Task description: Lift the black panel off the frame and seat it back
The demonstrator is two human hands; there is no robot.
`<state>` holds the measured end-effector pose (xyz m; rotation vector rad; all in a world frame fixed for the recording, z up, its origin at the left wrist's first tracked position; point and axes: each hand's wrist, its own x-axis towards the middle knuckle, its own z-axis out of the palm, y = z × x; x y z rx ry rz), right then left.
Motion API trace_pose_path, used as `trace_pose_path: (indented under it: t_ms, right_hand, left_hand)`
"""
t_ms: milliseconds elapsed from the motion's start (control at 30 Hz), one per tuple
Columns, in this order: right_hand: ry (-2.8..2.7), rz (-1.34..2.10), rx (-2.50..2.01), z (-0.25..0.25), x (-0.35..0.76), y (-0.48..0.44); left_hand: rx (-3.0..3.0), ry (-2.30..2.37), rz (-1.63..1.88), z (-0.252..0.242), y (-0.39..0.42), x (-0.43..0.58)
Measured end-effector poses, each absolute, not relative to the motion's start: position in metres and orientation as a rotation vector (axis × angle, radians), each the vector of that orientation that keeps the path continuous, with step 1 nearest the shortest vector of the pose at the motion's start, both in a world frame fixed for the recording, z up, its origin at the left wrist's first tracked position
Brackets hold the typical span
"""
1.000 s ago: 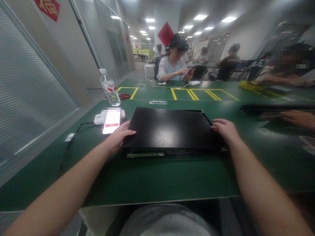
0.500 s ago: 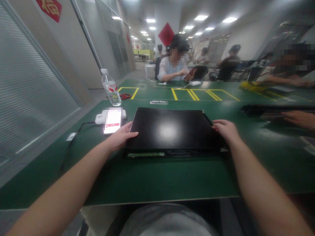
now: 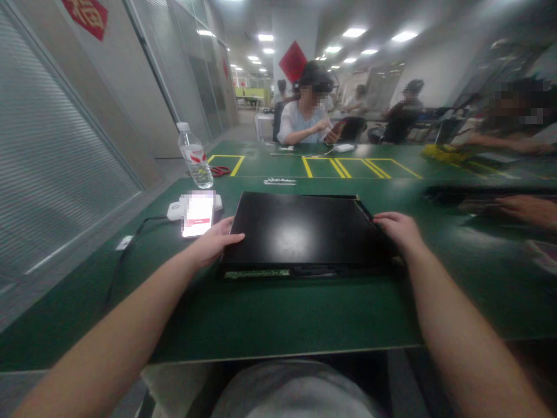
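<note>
A black flat display panel (image 3: 278,226) lies in front of me on the green table, a glossy light spot on its face. Along its near edge a green circuit strip (image 3: 256,273) shows. A dark frame edge (image 3: 368,213) sticks out past the panel on the right. My left hand (image 3: 217,239) grips the left edge, thumb on top and fingers at the side, partly hidden. At the right edge my right hand (image 3: 398,231) is closed on the dark frame, with the fingertips partly out of sight.
To the left are a lit phone (image 3: 198,217), a white plug block (image 3: 174,210) with a black cable, and a water bottle (image 3: 195,157). Red scissors (image 3: 221,170) and small white parts (image 3: 279,182) lie beyond the panel. Another person's hand (image 3: 528,209) works at the right.
At the right and far edges, the panel has shifted slightly against its frame, so more of the frame shows. Both hands keep nearly the same places.
</note>
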<state>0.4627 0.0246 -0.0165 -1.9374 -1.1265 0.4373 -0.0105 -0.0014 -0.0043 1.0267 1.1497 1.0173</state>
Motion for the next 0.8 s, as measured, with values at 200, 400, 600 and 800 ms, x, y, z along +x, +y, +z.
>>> trace_pose_path:
  t_ms: [200, 400, 600, 800]
  right_hand:
    - [-1.344, 0.419, -2.017, -0.0262, 0.4697, 0.0322]
    - [-1.375, 0.417, -2.045, -0.0257, 0.4713, 0.0316]
    - [-1.412, 0.399, -2.006, -0.0287, 0.4745, 0.0328]
    - [-1.398, 0.411, -2.033, -0.0282, 0.4741, 0.033]
  left_hand:
    - [1.0, 1.163, 1.022, -0.0096, 0.002, -0.0132]
    - [1.019, 1.062, 0.998, -0.0104, 0.0021, -0.0145]
    - [1.032, 1.049, 1.003, -0.0099, 0.0017, -0.0138]
    - [0.984, 1.081, 1.02, -0.0099, 0.002, -0.0143]
